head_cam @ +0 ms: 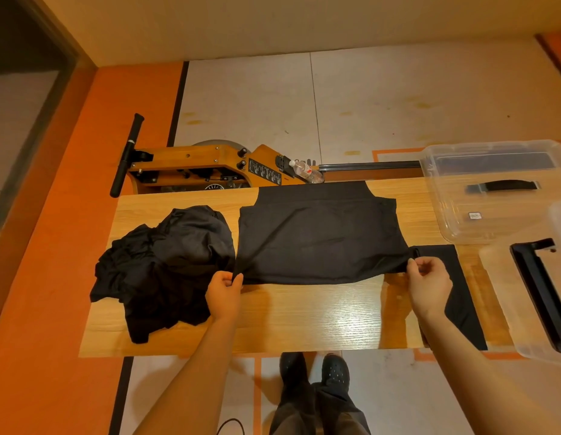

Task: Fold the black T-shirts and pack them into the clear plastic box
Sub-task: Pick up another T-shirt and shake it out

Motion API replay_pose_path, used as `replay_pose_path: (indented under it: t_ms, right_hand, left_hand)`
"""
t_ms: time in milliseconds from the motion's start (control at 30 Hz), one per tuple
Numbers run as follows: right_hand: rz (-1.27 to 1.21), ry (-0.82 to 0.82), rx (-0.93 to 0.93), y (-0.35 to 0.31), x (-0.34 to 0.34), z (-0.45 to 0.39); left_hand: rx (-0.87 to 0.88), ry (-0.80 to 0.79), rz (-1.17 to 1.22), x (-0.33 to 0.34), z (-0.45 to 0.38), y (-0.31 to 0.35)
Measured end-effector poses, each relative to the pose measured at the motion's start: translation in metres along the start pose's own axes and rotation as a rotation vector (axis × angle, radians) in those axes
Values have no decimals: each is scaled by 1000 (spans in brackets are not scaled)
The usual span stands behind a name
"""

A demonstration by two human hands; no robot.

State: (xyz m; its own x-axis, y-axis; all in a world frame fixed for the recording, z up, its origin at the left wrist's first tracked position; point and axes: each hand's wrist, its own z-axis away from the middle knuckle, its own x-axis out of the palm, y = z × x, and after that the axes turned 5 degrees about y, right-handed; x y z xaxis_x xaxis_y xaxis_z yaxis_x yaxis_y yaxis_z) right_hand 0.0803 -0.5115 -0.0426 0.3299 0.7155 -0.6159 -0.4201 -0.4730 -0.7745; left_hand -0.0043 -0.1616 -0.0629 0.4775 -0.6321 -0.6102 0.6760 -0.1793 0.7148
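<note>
Left hand (224,288), right hand (428,282) pinch smooth T-shirt (323,237) corners.

Brightness: warm, yellow-orange indoor light, moderate overall; the doorway beyond the far left end of the table (273,324) is dark.
Light source: overhead, judging by the glare on the table; the lamp itself is out of frame.
Glare: a bright streaked sheen on the table's wood near its front edge, between the two forearms.
Shadows: soft dark patches on the table under the left hand (224,291) and the right hand (429,284).
Dark detail: the shirt pile (166,271) at the table's left end and the spread shirt (320,237) show few folds.
Distortion: wide-angle bending; the table's edges splay outward.
Focus: slightly soft throughout, softer at the table's right end, where the clear box (492,196) and lid (524,302) blur.
</note>
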Motion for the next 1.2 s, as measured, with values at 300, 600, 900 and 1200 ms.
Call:
replay_pose_path:
  t_ms: [300,600,900,1200]
  right_hand:
    - [59,32,77,31,-14,29]
    - [110,10,132,57,-31,59]
    - [120,-20,168,69,-46,88]
    - [149,-2,210,86,-50,111]
  left_hand:
    - [-61,42,-9,-17,14,-24]
    - [-87,67,-98,-26,32,-52]
    - [-169,79,-68,-37,55,-70]
    - [-193,65,-112,-46,67,-89]
